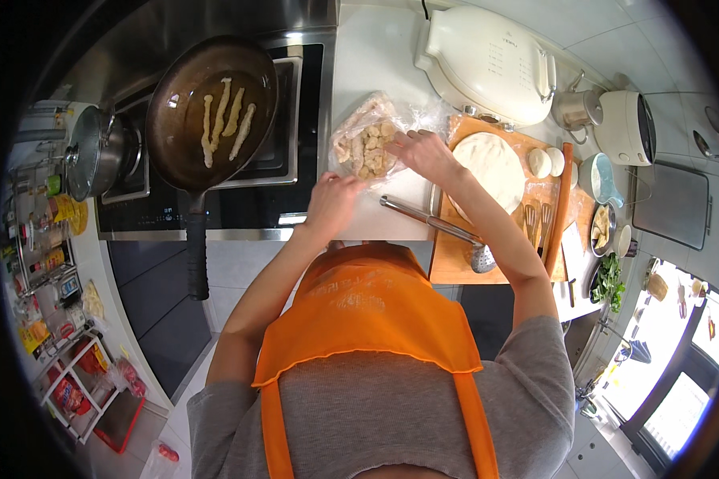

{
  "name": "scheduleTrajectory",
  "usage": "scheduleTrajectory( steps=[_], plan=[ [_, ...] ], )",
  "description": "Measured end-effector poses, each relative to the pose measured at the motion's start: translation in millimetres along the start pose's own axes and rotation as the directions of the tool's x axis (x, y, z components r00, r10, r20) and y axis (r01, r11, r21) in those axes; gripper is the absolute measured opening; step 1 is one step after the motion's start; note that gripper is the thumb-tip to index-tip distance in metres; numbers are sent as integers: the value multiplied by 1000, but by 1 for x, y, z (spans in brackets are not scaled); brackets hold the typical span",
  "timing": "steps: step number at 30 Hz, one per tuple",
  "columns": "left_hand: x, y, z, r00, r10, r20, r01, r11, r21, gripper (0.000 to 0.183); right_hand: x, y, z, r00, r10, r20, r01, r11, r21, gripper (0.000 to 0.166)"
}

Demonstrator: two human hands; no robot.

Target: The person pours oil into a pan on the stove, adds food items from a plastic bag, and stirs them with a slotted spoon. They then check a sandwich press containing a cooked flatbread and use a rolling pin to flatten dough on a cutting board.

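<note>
A clear plastic bag [366,141] of pale coated food strips and pieces lies on the white counter. My left hand [335,194] touches its near edge, and my right hand [420,152] is at its right edge; the fingertips are too small to tell whether they grip. Left of the bag, a wide frying pan [174,143] on the hob holds several coated strips [221,114] in oil. A metal skimmer [483,258] rests with its handle on the counter and its perforated head over the wooden board [455,257]. A large round of dough [491,167] is on the board.
The pan's handle [197,257] juts over the counter's front edge. A lidded pot [90,152] stands at the hob's left. On the right are dough balls [540,163], a rolling pin [558,209], a blue bowl [599,178] and a kettle [578,111]. Behind sits a white electric griddle [491,66].
</note>
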State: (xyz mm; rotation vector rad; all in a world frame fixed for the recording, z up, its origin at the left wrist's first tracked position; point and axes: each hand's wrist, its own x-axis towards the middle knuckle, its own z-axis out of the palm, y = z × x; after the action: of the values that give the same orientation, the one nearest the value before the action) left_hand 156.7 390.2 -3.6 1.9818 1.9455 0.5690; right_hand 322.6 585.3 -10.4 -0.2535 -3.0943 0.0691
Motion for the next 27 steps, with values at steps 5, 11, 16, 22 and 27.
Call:
scheduleTrajectory(
  steps=[5, 11, 16, 22, 27],
  plan=[
    [36, -13, -10, 953, -303, -8, 303, 953, 9, 16, 9, 2, -32, 983, 177, -48, -148, 923, 356, 28],
    [64, -11, 3, 874, -463, 146, 414, 869, 272, 41, 14, -4, -24, 994, 108, -10, -107, 992, 74, 25],
    [62, -20, 11, 840, -513, 178, 489, 857, 159, 37, 11, -19, -9, 975, -216, -46, 214, 976, -30, 14],
    [48, -17, 1, 821, -561, -112, 512, 808, -292, 33, 11, -11, -28, 885, 348, -310, -163, 854, 494, 12],
    [50, -8, -39, 777, -624, 87, 575, 646, -503, 33, 7, -4, -60, 795, 602, -76, -321, 524, 788, 16]
  ],
)
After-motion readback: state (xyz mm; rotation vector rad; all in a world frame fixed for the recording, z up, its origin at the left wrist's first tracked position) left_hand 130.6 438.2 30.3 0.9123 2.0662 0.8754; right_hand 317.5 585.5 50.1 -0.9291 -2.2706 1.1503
